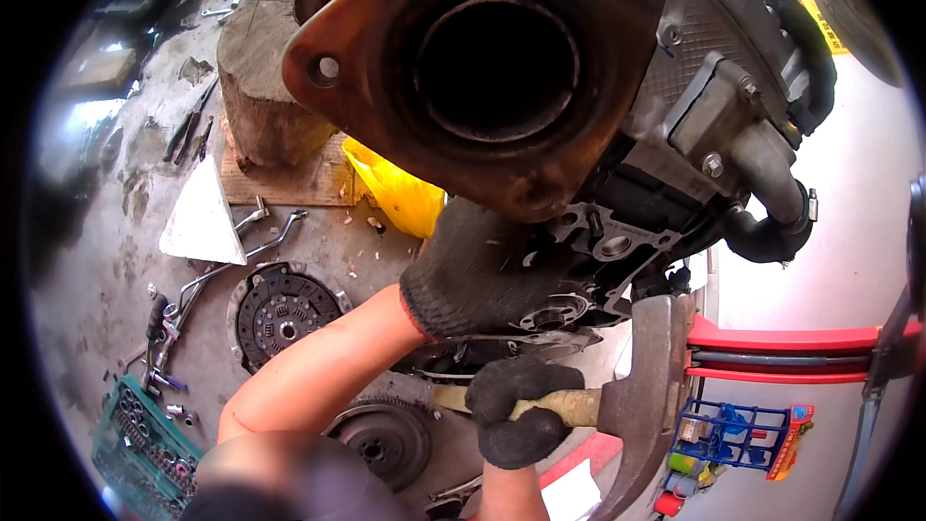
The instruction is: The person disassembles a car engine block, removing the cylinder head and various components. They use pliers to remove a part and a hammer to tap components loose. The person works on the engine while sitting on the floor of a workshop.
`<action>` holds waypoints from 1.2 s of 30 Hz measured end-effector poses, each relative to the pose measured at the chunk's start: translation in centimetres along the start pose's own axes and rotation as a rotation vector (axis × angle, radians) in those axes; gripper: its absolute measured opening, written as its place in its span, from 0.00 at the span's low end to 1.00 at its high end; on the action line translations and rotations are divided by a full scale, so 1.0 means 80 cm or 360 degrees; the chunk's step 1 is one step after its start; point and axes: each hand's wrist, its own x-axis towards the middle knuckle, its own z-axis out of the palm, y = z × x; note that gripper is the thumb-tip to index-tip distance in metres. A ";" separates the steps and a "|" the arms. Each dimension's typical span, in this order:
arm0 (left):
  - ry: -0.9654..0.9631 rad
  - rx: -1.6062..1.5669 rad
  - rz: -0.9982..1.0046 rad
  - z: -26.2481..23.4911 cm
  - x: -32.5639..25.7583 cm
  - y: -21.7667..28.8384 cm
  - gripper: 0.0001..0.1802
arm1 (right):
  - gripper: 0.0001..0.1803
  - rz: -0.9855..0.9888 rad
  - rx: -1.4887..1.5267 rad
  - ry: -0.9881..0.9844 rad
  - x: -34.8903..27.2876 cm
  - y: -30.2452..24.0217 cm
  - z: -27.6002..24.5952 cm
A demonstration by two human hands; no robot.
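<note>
Close in front of me is a rusty exhaust flange (362, 68) with a wide round bore, attached to an engine (666, 135). My left hand (473, 275), in a black knit glove, reaches in under the flange against the engine. Its fingers are hidden, so whether it grips anything cannot be told. Lower down, my right hand (516, 410), also gloved in black, is closed round the wooden handle of a hammer (646, 396). The hammer's heavy steel head curves downward, to the right of the hand, below the engine. Another person's gloved hand (810, 63) rests at the engine's far right side.
On the floor at left lie a clutch disc assembly (286, 316), a flywheel (381, 444), wrenches (203, 280) and a green socket case (145, 439). A wood stump (256, 77) and yellow bag (395, 188) are behind. A red beam (791, 352) and blue basket (728, 434) are right.
</note>
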 end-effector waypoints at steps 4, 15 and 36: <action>0.0278 -0.0119 -0.0157 -0.010 -0.030 0.018 0.23 | 0.24 0.0369 -0.0229 0.0494 -0.016 0.036 -0.001; -0.0805 -0.0031 -0.1146 -0.112 -0.168 0.066 0.20 | 0.13 0.0455 0.0965 0.0048 0.028 0.027 0.053; -0.0906 0.1081 -0.0465 -0.116 -0.149 0.054 0.14 | 0.17 0.0029 0.1088 0.0271 0.030 0.011 0.099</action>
